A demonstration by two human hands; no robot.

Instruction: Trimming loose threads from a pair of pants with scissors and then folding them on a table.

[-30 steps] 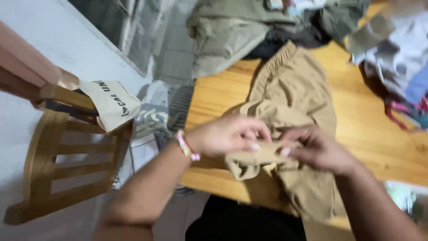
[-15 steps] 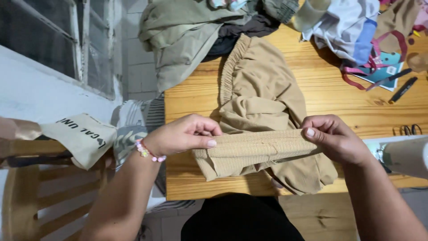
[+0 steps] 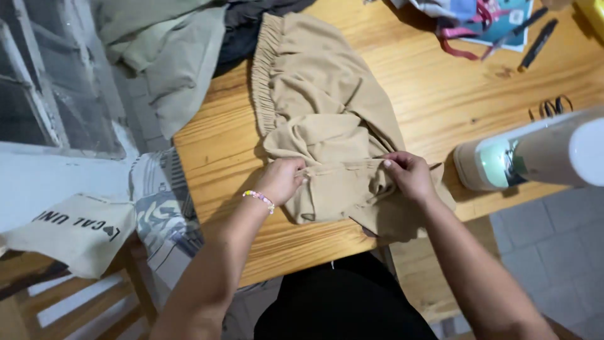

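Wooden table (image 3: pixel 440 94). White sewing machine (image 3: pixel 535 154) at right edge. Black marker (image 3: pixel 536 45) and colourful cloth (image 3: pixel 465 19) near far right corner. Olive garments (image 3: pixel 170 56) hang over far left corner. Cloth bag (image 3: pixel 69 233) on chair (image 3: pixel 75 302) beyond left edge.

cream cloth tote bag (image 3: pixel 69 236), dark lettering | lower left, draped over wooden chair (image 3: pixel 75 308)

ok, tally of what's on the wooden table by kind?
Tan garments, under both hands: 1
Olive garments: 1
Dark garments: 1
Sewing machines: 1
Pens/markers: 2
Scissors: 1
Total: 7
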